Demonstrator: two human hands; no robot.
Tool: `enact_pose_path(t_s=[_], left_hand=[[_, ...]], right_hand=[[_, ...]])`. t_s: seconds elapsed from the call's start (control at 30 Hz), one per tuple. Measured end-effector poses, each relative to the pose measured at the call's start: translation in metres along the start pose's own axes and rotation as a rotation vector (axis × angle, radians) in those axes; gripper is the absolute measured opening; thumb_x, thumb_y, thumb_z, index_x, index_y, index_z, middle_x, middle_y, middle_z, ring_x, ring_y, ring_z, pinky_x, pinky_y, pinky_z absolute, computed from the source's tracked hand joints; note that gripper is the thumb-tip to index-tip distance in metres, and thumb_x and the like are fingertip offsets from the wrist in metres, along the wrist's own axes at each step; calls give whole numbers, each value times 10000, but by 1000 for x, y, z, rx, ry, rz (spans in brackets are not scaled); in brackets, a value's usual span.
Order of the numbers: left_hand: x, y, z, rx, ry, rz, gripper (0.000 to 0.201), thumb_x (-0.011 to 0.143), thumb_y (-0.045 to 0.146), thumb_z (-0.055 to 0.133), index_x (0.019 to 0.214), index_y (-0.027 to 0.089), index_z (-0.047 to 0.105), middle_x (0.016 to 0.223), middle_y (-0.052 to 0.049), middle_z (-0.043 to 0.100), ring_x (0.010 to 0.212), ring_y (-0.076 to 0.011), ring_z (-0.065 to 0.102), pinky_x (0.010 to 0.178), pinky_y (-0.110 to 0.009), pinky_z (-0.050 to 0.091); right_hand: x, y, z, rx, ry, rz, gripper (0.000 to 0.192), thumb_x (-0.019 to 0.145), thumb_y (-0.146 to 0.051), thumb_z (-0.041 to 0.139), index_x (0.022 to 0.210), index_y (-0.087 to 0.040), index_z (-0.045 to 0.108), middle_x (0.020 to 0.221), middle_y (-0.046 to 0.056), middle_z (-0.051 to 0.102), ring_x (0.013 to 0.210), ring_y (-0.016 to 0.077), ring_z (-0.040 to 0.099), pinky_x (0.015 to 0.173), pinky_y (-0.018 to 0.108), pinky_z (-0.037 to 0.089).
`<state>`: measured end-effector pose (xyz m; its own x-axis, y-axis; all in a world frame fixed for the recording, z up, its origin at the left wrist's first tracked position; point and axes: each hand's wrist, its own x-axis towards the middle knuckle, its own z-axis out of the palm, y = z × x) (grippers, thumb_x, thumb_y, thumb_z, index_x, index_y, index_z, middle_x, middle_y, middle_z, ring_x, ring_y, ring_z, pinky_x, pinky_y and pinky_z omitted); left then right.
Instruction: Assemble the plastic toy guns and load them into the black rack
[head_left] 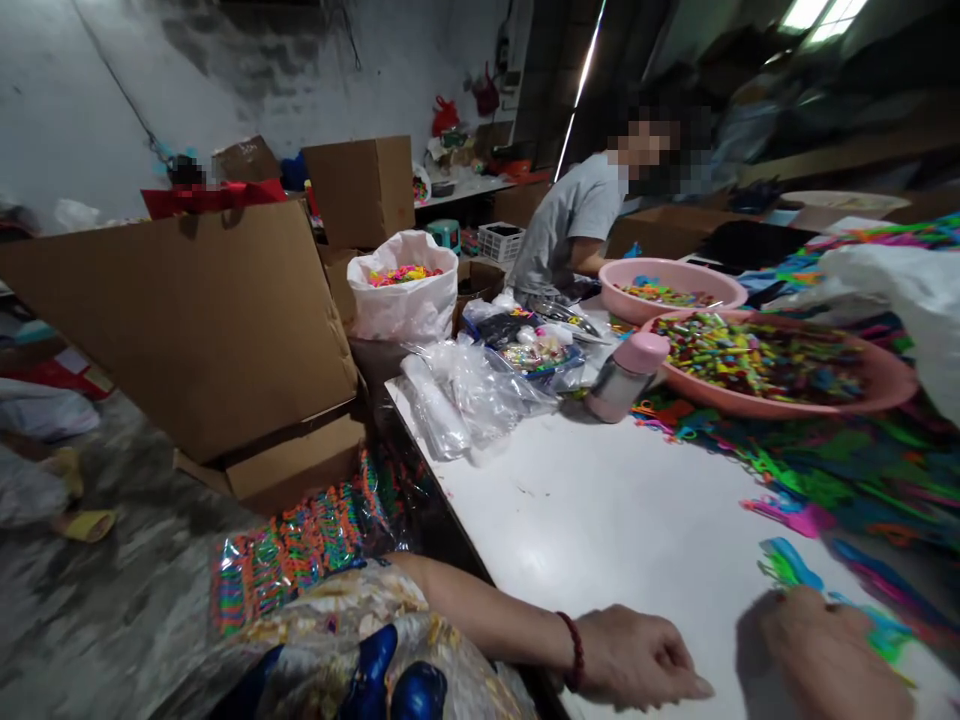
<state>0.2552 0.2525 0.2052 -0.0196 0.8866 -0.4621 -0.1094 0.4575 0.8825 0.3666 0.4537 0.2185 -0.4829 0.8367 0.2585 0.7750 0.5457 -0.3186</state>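
My left hand (637, 655), with a dark red bead bracelet (576, 650) at the wrist, rests on the white tabletop (585, 520). Its fingers are curled in and one finger points right; I see nothing in it. My right hand (832, 650) is smeared by motion at the lower right, and its fingertips are hidden. Just beyond it lie a blue and green plastic piece (791, 562) and, to its right, more bright pieces. I cannot make out whether this hand touches them. A pink piece (799, 515) lies farther back.
Two pink basins (892, 385) of small colourful pieces stand at the back right. Before them is a pink-lidded bottle (628, 375). Clear plastic bags (472, 390) lie along the table's left edge. A co-worker (570, 220) sits beyond. A large cardboard box (195, 320) stands left.
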Motion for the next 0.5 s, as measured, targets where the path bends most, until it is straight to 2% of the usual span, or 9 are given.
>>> enact_pose_path(t_s=[0.07,0.13,0.23,0.27,0.3,0.37,0.4,0.43,0.5], left_hand=[[6,-3,-1,-13,-7,28,386,699,541,782,855,220,633,641,14,599,446,-110,527,399,-231,429],[12,-5,-2,-75,-14,53,390,736,501,759,964,210,633,645,19,597,433,-103,525,398,-220,425],[13,-1,-1,-294,-29,64,504,803,421,714,1211,192,529,679,31,598,441,-101,540,420,-211,430],[12,1,-1,-372,-10,63,546,799,394,728,1245,185,491,714,27,609,476,-100,560,450,-211,447],[10,3,0,-450,38,78,563,786,374,752,1237,181,477,745,22,616,520,-96,578,491,-209,465],[7,6,-1,-605,102,153,473,776,385,779,1117,179,524,837,-10,636,680,-103,633,627,-217,512],[7,7,-2,-657,42,190,438,775,413,784,1052,174,543,908,-39,655,792,-127,658,710,-240,531],[7,6,-3,-688,39,230,429,781,471,772,997,166,561,940,-56,665,847,-140,659,755,-250,532],[7,2,-5,-673,58,230,440,777,540,752,917,159,581,892,-43,660,822,-126,631,746,-232,514]], right_hand=[[-9,-1,10,-89,14,97,386,808,-438,326,1006,-351,646,681,82,390,564,367,521,546,510,277],[-18,-4,13,-144,-24,152,313,789,-430,407,967,-321,640,731,109,450,578,333,522,549,486,296],[-44,-20,0,-150,-116,170,232,789,-344,472,930,-237,621,823,117,529,638,272,548,573,411,379],[-57,-28,-6,-122,-95,152,230,798,-274,449,940,-209,618,846,115,550,709,269,576,618,393,418],[-72,-38,-11,-80,-87,118,244,793,-218,447,962,-190,622,867,114,575,785,268,595,667,377,452],[-103,-59,-16,-4,-24,108,323,776,-150,452,1041,-174,634,913,119,618,863,262,611,723,360,501],[-118,-68,-15,34,9,97,372,783,-141,459,1112,-169,633,967,127,634,896,258,621,751,356,522],[-132,-77,-13,68,25,82,408,794,-136,467,1168,-168,628,1019,134,643,915,252,631,763,348,540],[-156,-88,-9,122,9,59,499,806,-125,482,1289,-175,596,1139,144,641,956,248,648,762,339,566]])
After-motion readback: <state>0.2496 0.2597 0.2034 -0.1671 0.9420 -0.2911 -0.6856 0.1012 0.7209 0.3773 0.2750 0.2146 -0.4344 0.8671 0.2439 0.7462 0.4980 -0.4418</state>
